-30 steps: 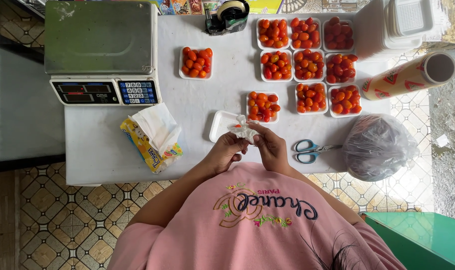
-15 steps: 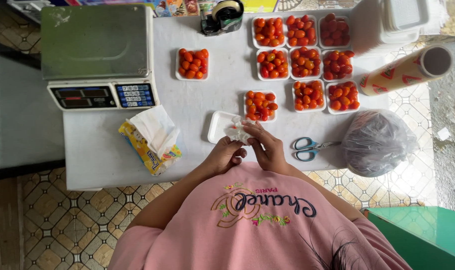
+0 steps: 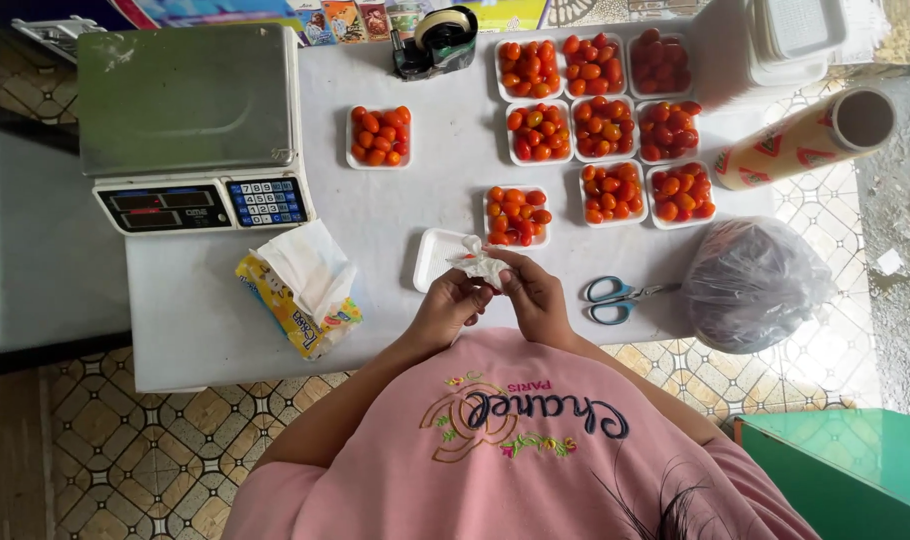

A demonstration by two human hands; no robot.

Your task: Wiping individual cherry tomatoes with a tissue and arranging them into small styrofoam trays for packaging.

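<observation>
My left hand (image 3: 449, 306) and my right hand (image 3: 536, 297) meet over the near edge of the white table (image 3: 395, 210). Together they pinch a crumpled white tissue (image 3: 477, 263), with a bit of red showing inside it, probably a small tomato. Just beyond the hands lies an empty white foam tray (image 3: 431, 257). Next to it stands a tray of cherry tomatoes (image 3: 517, 215). Several more filled trays (image 3: 603, 125) are lined up in rows at the back right, and one filled tray (image 3: 379, 136) sits alone near the scale.
A metal digital scale (image 3: 189, 115) fills the table's left. A tissue pack (image 3: 302, 287) lies near the front left, blue-handled scissors (image 3: 615, 298) right of my hands, a dark plastic bag (image 3: 755, 283) and a film roll (image 3: 810, 138) at right, stacked empty trays (image 3: 793, 38) and a tape dispenser (image 3: 434, 40) behind.
My hands keep working the tissue in nearly the same spot; the fingers shift slightly around it. The view drifts a little, so everything appears lower and to the left.
</observation>
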